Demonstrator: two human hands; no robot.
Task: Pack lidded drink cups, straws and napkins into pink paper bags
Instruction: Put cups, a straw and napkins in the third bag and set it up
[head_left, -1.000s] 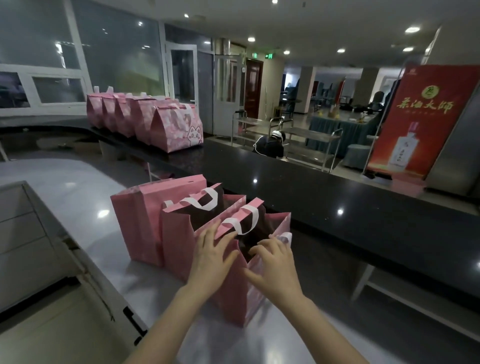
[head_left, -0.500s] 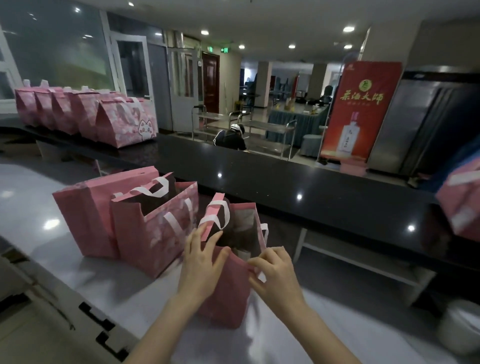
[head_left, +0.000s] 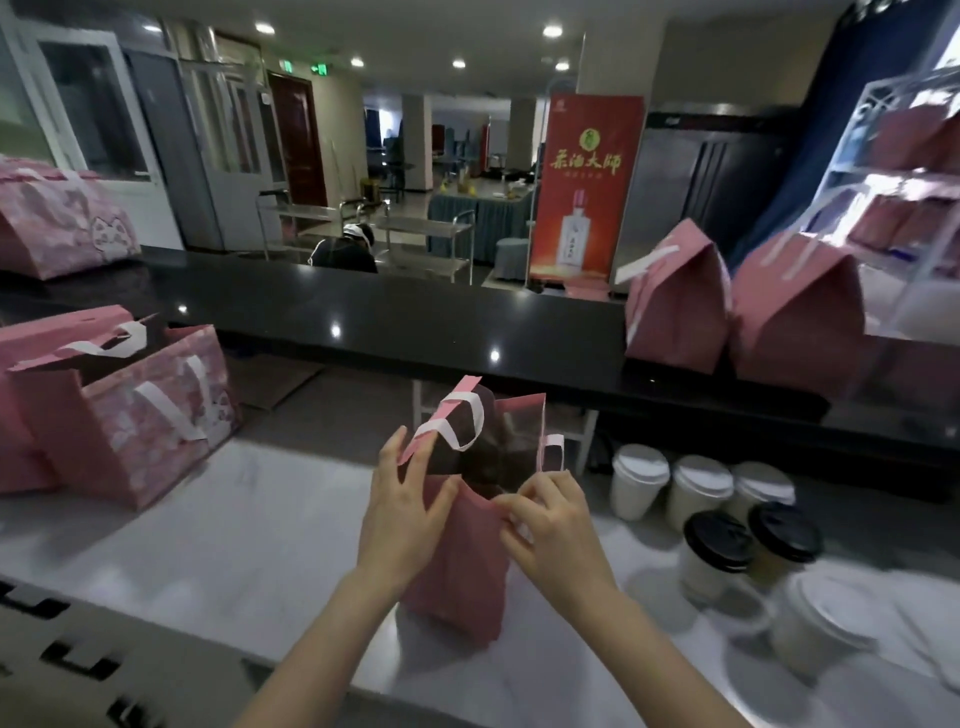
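Head view, lower centre: the open pink paper carrier bag (head_left: 457, 566) stands on the white counter (head_left: 249, 519). The left hand (head_left: 400, 514) pinches its left rim and the right hand (head_left: 556, 525) pinches the near rim. The paper is probably light and easily creased, so hold it by the rims or the white strap handle (head_left: 460, 421).

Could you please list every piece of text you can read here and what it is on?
"茶油大师": yellow characters on the red banner.
The smaller line beneath them and the bottle label: too blurred to read.
The green exit sign above the doors: too blurred to read.
The pink bag being held: no text visible.
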